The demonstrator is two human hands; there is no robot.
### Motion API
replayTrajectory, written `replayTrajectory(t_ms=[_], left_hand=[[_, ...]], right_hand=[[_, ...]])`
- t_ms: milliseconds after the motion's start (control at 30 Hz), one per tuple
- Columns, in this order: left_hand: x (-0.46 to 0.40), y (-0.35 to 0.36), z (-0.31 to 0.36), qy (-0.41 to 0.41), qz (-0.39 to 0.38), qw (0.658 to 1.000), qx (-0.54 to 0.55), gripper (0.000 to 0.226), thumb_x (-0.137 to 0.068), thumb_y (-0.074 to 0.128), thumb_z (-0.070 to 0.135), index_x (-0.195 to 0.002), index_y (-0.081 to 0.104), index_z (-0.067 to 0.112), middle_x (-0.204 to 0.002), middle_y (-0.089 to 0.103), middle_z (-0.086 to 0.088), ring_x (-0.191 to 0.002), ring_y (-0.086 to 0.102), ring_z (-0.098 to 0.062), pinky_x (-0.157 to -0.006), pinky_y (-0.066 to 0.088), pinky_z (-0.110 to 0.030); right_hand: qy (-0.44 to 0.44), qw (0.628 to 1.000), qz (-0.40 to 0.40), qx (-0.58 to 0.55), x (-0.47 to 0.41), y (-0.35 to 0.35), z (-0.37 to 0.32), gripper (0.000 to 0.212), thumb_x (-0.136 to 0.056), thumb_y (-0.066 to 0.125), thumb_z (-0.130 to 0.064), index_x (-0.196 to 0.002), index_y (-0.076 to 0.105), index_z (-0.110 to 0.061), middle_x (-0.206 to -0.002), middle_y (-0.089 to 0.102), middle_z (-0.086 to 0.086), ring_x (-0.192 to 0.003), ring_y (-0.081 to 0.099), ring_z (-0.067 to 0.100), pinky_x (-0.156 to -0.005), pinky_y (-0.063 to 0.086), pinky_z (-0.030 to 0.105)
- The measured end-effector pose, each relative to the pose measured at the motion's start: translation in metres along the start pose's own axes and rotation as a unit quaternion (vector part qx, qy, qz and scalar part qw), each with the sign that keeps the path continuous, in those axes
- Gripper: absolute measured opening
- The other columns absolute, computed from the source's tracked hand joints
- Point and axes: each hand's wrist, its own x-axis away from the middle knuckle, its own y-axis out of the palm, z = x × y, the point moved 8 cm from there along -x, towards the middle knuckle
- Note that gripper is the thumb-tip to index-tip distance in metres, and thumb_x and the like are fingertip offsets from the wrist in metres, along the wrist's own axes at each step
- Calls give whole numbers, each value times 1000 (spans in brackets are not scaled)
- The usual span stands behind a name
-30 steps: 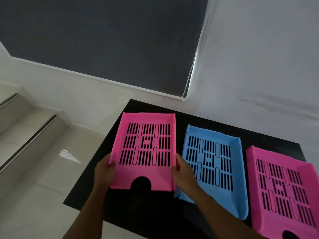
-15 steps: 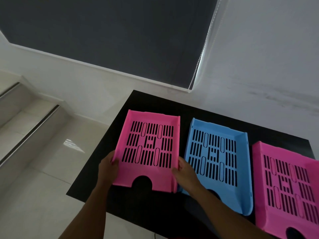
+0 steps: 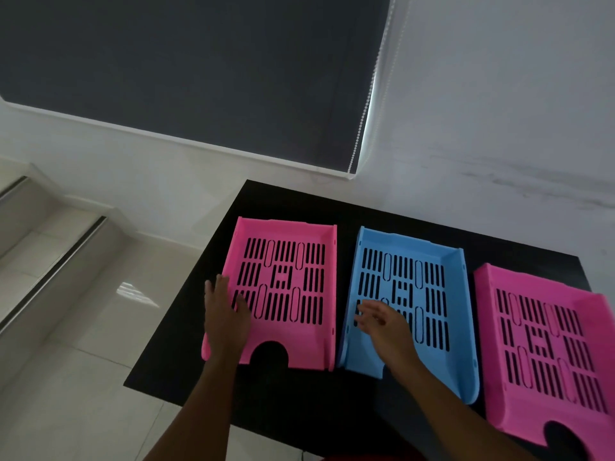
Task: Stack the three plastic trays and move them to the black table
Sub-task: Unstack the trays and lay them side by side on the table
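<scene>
Pink right tray (image 3: pixel 549 354) cut off by frame edge, left hand (image 3: pixel 224 316) covers pink left tray (image 3: pixel 283 294) corner

Three slotted plastic trays lie flat, side by side, unstacked on the black table (image 3: pixel 293 204). The left pink tray (image 3: pixel 293 257) sits near the left edge, the blue tray (image 3: pixel 452 314) at centre, and the right pink tray (image 3: pixel 532 407) at the right edge.

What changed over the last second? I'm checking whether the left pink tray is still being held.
Both hands let go of the left pink tray, which now lies flat on the black table. The left hand rests open over its left edge; the right hand moved right, open over the blue tray. The blue tray and right pink tray stayed put, unstacked.
</scene>
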Motion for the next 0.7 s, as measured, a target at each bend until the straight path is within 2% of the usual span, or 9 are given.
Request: replayTrajectory(t_ms=[67, 133, 200, 233, 300, 400, 500, 567, 700], left_hand=[[8, 21, 12, 3, -54, 998, 14, 56, -87, 40, 47, -140, 33, 32, -153, 32, -9, -124, 53, -37, -86, 55, -56], [24, 49, 29, 9, -122, 991, 47, 61, -86, 39, 54, -144, 28, 35, -148, 44, -7, -121, 57, -36, -94, 51, -57], [46, 72, 57, 42, -176, 982, 54, 62, -93, 46, 45, -149, 26, 28, -152, 40, -4, -137, 42, -29, -111, 31, -48], [56, 82, 69, 54, -193, 978, 54, 64, -95, 48, 41, -151, 23, 24, -156, 33, -3, -142, 34, -25, -112, 24, -41], [71, 102, 86, 59, -228, 970, 64, 70, -95, 51, 40, -153, 17, 20, -158, 27, -3, -144, 28, -23, -112, 21, -38], [85, 132, 101, 76, -284, 953, 77, 80, -93, 55, 38, -154, 6, 21, -161, 19, -3, -145, 23, -25, -115, 21, -45], [93, 154, 107, 85, -321, 940, 78, 85, -93, 57, 34, -153, -2, 24, -163, 9, -4, -148, 15, -25, -118, 18, -49], [95, 162, 108, 84, -323, 940, 64, 84, -95, 55, 26, -153, -5, 21, -163, 4, -4, -148, 12, -25, -119, 15, -45], [98, 169, 113, 102, -319, 942, 36, 77, -97, 48, 16, -153, -4, 19, -163, 2, -2, -148, 10, -23, -119, 13, -41]], right_hand=[[-4, 999, 36, -2, -1, -21, 5, 19, -97, 56, -15, -111, 63, -26, -115, 70, 3, -98, 69, 11, -93, 56, 35], [-16, 996, 85, 35, 2, -45, 11, 25, -96, 56, -12, -120, 63, -17, -120, 69, 7, -102, 67, 14, -94, 55, 35], [-38, 987, 126, 88, 10, -69, 16, 33, -96, 55, -7, -128, 59, -7, -128, 64, 10, -115, 61, 21, -103, 48, 40], [-44, 982, 145, 116, 14, -80, 21, 36, -96, 55, -6, -132, 57, -6, -132, 61, 11, -122, 56, 24, -108, 43, 41], [-40, 970, 186, 148, 22, -103, 33, 41, -95, 56, -9, -136, 52, -8, -137, 55, 9, -129, 50, 26, -110, 39, 41], [-21, 957, 238, 163, 29, -139, 55, 40, -91, 62, -16, -129, 49, -12, -122, 55, 6, -113, 55, 24, -96, 53, 47], [35, 927, 284, 241, 32, -172, 88, 50, -81, 68, -36, -117, 48, -9, -113, 56, 11, -106, 56, 29, -87, 54, 54], [93, 920, 279, 258, 35, -185, 115, 58, -78, 68, -47, -115, 45, -9, -111, 55, 14, -103, 56, 32, -86, 53, 57], [157, 940, 197, 231, 36, -178, 153, 89, -84, 47, -69, -143, 32, -4, -148, 41, 20, -133, 45, 39, -109, 36, 59]])
